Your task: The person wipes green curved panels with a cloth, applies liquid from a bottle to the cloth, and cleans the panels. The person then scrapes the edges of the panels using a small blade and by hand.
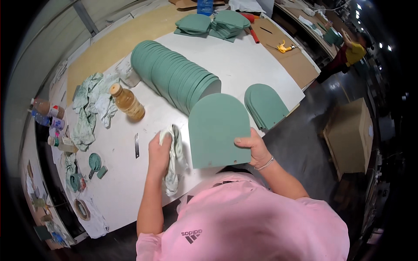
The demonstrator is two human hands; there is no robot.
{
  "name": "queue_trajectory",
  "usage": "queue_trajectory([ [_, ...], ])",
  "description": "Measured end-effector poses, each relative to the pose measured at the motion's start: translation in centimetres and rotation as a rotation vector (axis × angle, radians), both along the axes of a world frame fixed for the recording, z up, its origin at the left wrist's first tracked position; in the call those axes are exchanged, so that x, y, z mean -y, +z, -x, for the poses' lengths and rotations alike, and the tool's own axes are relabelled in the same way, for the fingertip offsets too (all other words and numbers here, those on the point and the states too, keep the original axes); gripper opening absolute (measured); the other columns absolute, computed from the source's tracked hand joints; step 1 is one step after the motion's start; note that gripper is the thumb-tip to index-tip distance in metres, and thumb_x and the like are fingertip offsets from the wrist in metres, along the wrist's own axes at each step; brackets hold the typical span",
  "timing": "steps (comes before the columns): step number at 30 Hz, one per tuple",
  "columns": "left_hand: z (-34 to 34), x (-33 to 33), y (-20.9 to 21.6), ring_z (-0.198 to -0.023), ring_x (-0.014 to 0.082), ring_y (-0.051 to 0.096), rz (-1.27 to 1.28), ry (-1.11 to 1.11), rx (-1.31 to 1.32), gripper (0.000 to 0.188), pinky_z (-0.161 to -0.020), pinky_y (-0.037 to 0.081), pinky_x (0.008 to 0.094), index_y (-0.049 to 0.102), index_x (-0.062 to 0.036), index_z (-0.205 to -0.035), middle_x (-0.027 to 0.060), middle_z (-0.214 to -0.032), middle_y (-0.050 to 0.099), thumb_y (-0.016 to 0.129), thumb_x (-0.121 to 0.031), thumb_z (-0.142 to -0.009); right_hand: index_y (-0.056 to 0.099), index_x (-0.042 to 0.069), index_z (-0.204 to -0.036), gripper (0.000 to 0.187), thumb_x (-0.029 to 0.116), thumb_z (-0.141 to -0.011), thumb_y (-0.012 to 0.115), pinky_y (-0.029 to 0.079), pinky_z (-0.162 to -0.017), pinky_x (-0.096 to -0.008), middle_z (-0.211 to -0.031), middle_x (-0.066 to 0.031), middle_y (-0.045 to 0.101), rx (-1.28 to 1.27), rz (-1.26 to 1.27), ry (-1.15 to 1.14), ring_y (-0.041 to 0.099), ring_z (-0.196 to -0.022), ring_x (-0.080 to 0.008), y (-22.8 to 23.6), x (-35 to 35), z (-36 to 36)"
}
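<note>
A green arch-topped panel (pixel 220 130) is held up in front of me, with two small holes near its straight lower edge. My right hand (pixel 257 148) grips its lower right side, thumb across the face. In my left hand (pixel 159 152) is a bunched whitish cloth (pixel 175 158) with pale green stains, hanging down beside the panel. Beyond the panel a long row of matching green panels (pixel 170 74) leans across the white table (pixel 174 117). A smaller stack of the same panels (pixel 264 106) lies at the table's right edge.
More green pieces (pixel 226 24) are piled at the far side. A yellow-handled tool (pixel 285 47) lies on brown cardboard (pixel 283 65). Left are a capped bottle of amber liquid (pixel 128 103), stained rags (pixel 89 104) and a metal strip (pixel 136 145). A large carton (pixel 348 137) stands on the floor; another person (pixel 348 54) works far right.
</note>
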State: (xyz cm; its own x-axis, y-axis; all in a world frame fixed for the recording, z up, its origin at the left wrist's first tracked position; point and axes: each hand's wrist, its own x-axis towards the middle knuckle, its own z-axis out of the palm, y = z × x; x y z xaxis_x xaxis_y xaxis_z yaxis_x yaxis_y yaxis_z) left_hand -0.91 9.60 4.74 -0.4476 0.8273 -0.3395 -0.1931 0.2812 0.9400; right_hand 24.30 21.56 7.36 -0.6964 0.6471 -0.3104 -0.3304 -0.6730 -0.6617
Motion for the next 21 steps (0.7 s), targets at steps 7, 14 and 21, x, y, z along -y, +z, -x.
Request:
queue_trajectory([
  [7, -2.9, -0.2, 1.5, -0.094, 0.0173, 0.064, -0.25, 0.103, 0.225, 0.041, -0.085, 0.051, 0.0305, 0.056, 0.0077, -0.124, 0.011, -0.109, 0.066, 0.068, -0.007, -0.088, 0.06, -0.009, -0.114, 0.026, 0.003, -0.09, 0.061, 0.054, -0.072, -0.0266, -0.097, -0.0097, 0.068, 0.201, -0.155, 0.022, 0.065, -0.085, -0.013, -0.4, 0.7, 1.2],
  [14, -2.0, 0.3, 0.7, -0.089, 0.0156, 0.065, -0.253, 0.092, 0.271, 0.032, -0.08, 0.053, 0.0291, 0.059, 0.0077, -0.119, 0.0107, -0.105, 0.068, 0.065, -0.007, -0.091, 0.066, -0.009, -0.101, 0.019, 0.006, -0.091, 0.061, 0.041, -0.057, -0.0201, -0.082, -0.0031, 0.064, 0.29, -0.201, 0.214, 0.052, -0.065, -0.0056, 0.0, -0.2, 0.5],
  [21, -3.4, 0.1, -0.5, -0.087, 0.0151, 0.066, -0.235, 0.146, 0.39, 0.029, -0.08, 0.053, 0.0278, 0.06, 0.007, -0.12, 0.0097, -0.104, 0.069, 0.062, -0.005, -0.093, 0.059, -0.009, -0.12, 0.029, 0.005, -0.094, 0.056, 0.051, -0.066, -0.0244, -0.092, -0.008, 0.067, 0.239, -0.066, 0.133, 0.063, -0.075, -0.0098, -1.2, -0.2, 0.4],
])
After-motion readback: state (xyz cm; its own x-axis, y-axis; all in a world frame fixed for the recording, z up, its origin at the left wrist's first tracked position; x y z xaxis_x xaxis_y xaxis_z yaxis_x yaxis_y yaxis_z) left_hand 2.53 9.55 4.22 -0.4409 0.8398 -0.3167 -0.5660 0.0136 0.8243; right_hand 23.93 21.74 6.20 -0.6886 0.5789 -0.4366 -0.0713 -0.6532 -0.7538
